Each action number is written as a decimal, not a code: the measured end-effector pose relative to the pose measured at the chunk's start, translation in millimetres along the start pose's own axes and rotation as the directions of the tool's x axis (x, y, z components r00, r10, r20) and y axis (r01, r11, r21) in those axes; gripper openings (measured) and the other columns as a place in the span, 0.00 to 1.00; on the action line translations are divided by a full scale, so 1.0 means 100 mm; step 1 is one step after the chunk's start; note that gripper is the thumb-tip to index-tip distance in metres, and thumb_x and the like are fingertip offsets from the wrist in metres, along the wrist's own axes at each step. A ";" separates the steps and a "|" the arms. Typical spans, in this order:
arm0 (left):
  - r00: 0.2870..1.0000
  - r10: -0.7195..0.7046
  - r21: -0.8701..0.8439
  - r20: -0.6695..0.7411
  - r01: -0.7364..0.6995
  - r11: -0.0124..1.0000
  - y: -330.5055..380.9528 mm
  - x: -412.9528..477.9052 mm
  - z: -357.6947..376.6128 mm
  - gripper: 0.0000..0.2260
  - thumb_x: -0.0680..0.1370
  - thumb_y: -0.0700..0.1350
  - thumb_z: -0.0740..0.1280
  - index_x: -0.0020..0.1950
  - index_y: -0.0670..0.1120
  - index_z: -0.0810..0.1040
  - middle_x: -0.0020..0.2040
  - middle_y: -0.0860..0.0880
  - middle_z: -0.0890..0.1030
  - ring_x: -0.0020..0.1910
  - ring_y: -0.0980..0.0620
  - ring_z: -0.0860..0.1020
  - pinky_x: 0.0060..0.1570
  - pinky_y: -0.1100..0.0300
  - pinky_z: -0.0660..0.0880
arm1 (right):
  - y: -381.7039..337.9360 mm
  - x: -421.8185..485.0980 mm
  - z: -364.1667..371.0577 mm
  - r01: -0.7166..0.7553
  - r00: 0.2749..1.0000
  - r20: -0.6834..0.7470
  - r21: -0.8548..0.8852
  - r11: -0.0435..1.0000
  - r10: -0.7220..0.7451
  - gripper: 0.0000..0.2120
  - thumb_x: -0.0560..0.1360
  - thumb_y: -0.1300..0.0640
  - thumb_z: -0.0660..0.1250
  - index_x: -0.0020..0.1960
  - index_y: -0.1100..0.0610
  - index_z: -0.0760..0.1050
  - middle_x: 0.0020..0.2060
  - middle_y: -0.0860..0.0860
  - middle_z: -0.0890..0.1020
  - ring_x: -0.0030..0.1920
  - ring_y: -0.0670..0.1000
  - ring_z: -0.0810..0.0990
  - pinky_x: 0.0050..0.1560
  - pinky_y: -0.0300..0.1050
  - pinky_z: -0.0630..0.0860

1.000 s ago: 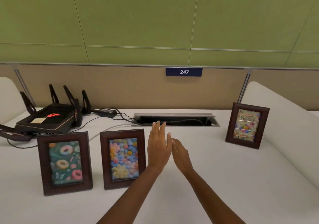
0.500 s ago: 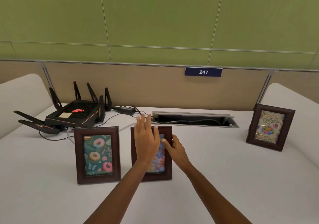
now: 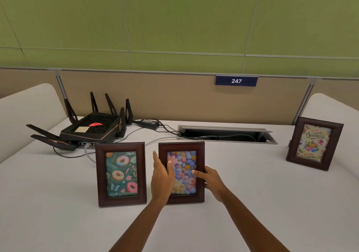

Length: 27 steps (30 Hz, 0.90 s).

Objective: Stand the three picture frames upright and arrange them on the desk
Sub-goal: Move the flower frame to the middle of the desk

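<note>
Three dark wooden picture frames stand upright on the white desk [image 3: 252, 203]. The doughnut frame [image 3: 121, 174] is left of centre. Beside it stands the flower frame [image 3: 184, 166], held from both sides: my left hand [image 3: 162, 179] grips its left edge with the thumb on the glass, and my right hand [image 3: 210, 181] grips its right edge with fingers on the front. The birthday frame [image 3: 313, 143] stands apart at the far right, angled inward.
A black router [image 3: 93, 128] with several antennas sits at the back left, with a power brick [image 3: 148, 123] and cables trailing to an open cable tray [image 3: 227, 134] in the desk. A tan partition with a "247" label [image 3: 236, 81] backs the desk.
Both hands moved left from beside the flower frame onto it and closed on its two edges. The view shifted left, so the frames now appear further right.
</note>
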<state>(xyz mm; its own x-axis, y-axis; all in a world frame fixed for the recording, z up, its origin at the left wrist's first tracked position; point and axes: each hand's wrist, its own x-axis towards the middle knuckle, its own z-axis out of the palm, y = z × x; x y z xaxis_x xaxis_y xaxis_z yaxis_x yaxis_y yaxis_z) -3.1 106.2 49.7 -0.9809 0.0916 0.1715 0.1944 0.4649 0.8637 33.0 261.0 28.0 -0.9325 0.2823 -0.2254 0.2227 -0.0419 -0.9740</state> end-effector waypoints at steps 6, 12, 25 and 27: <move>0.993 -0.090 -0.066 0.079 0.096 0.993 -0.20 0.01 0.00 0.20 0.79 0.49 0.58 0.65 0.37 0.64 0.54 0.40 0.80 0.53 0.43 0.80 0.50 0.52 0.80 | -0.04 0.08 -0.06 -0.059 0.992 0.116 0.009 0.998 0.058 0.08 0.72 0.62 0.66 0.49 0.52 0.75 0.50 0.53 0.81 0.53 0.55 0.79 0.56 0.51 0.76; 0.978 -0.138 -0.259 0.159 0.176 0.950 -0.18 0.11 0.04 0.22 0.79 0.46 0.58 0.70 0.37 0.61 0.65 0.37 0.73 0.63 0.40 0.74 0.61 0.46 0.75 | -0.06 0.16 -0.09 -0.063 0.990 0.129 0.012 0.998 0.061 0.10 0.72 0.64 0.65 0.48 0.51 0.75 0.48 0.51 0.82 0.50 0.52 0.81 0.49 0.45 0.79; 0.970 -0.111 -0.357 0.214 0.183 0.916 0.32 0.55 0.64 0.18 0.79 0.47 0.59 0.66 0.40 0.66 0.63 0.40 0.75 0.61 0.42 0.76 0.56 0.52 0.75 | -0.33 0.47 -0.70 0.015 1.000 0.000 0.067 0.998 -0.015 0.10 0.72 0.65 0.64 0.49 0.51 0.73 0.49 0.53 0.80 0.48 0.52 0.80 0.45 0.43 0.78; 0.963 -0.101 -0.351 0.251 0.188 0.917 0.36 0.64 0.76 0.17 0.79 0.47 0.59 0.65 0.40 0.66 0.63 0.40 0.76 0.60 0.43 0.76 0.55 0.54 0.75 | -0.37 0.56 -0.83 0.016 1.000 -0.027 0.064 0.998 -0.014 0.11 0.72 0.65 0.64 0.53 0.54 0.72 0.52 0.55 0.80 0.51 0.55 0.79 0.49 0.46 0.78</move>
<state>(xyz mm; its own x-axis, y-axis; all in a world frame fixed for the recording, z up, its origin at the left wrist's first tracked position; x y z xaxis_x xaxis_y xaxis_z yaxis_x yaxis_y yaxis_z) -59.1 195.6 56.4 -0.9641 0.2622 -0.0413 -0.0057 0.1350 0.9908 -4.3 357.8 53.8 -0.9275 0.3090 -0.2105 0.1889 -0.0985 -0.9770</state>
